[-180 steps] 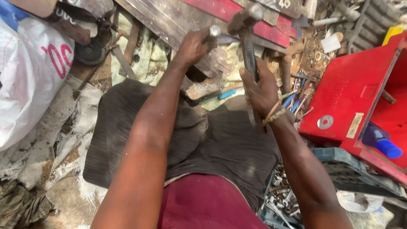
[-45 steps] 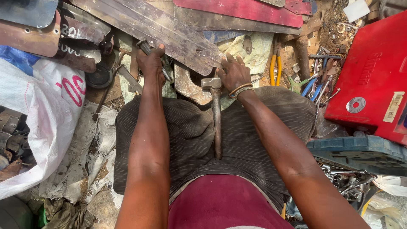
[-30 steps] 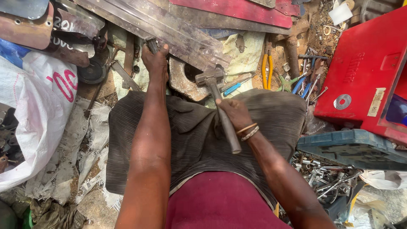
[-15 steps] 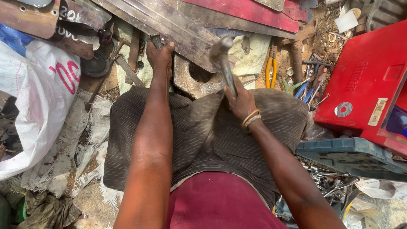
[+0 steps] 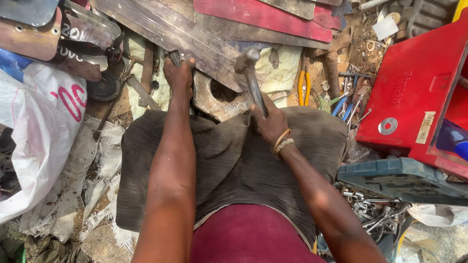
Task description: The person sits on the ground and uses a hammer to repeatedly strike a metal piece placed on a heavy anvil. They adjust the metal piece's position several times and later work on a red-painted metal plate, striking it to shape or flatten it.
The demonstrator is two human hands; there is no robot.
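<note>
Steel-headed hammer (image 5: 251, 78) gripped in right hand (image 5: 268, 124), fingers wrapped tight round the handle, head raised and tilted up toward the long grey metal sheet (image 5: 190, 34). Bangles on that wrist. Left hand (image 5: 179, 78) closed over a thin metal rod (image 5: 174, 57), pressing at the top edge of a rusty plate with a round hole (image 5: 219, 97). Plate resting just beyond the dark striped cloth (image 5: 234, 165) across the lap, between both hands. White sack (image 5: 39, 126) off to the left. Red toolbox (image 5: 419, 87) to the right, yellow-handled pliers (image 5: 303, 87) near it, dark grey case (image 5: 404, 178) below.
</note>
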